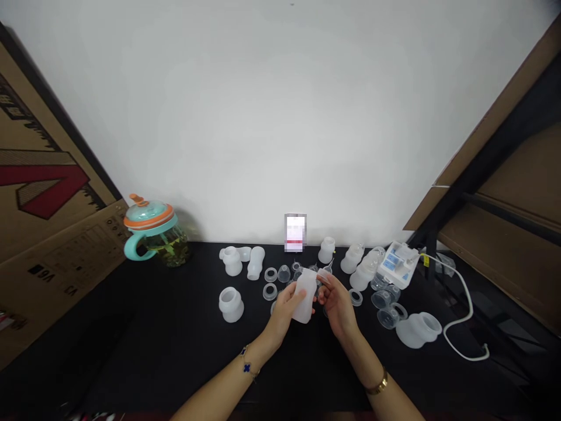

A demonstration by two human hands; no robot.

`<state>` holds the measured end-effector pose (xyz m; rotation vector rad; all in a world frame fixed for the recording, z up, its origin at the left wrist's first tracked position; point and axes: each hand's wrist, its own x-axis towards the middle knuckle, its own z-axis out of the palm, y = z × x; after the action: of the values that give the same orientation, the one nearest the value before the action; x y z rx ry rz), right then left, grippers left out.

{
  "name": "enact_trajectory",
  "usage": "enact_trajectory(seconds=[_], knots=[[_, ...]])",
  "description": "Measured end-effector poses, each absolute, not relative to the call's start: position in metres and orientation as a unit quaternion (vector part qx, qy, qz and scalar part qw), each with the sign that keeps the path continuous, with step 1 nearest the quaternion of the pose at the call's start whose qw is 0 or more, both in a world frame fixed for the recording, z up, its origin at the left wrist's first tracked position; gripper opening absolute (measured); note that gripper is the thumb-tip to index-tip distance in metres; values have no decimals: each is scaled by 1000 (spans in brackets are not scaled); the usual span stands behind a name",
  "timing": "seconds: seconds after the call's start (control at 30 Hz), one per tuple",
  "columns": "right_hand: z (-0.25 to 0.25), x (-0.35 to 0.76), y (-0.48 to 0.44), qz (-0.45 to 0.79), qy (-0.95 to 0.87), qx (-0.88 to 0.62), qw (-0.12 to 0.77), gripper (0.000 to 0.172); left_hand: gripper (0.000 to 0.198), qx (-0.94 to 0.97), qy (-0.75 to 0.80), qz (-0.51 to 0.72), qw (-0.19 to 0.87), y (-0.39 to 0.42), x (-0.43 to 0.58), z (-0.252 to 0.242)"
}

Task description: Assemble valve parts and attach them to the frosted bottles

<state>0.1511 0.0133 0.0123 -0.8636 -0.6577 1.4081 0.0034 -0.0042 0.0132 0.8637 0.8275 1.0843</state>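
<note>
Head view: desk [166,327] is spreading out front-left; my left hand [286,303] is gripping a tilted frosted bottle [307,285], my right hand [338,303] curling beside it, hold unclear.

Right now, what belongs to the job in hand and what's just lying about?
Likely in the job: held frosted white plastic bottle; squat white plastic bottles; round translucent plastic rings.

Probably lying about: teal-and-orange lidded jug; lit rectangular screen; brown cardboard box.

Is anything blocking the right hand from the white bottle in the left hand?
Nothing visible stands between the right hand and the top of the bottle. Lower down, fingers of the left hand show at the bottle's right edge.
</note>
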Motion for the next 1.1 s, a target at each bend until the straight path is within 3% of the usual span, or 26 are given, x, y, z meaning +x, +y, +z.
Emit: enact_trajectory(seconds=[1.1], knots=[[12,148,11,638,-293,-394,593,42,55,408,359,446,712,-8,7,11]])
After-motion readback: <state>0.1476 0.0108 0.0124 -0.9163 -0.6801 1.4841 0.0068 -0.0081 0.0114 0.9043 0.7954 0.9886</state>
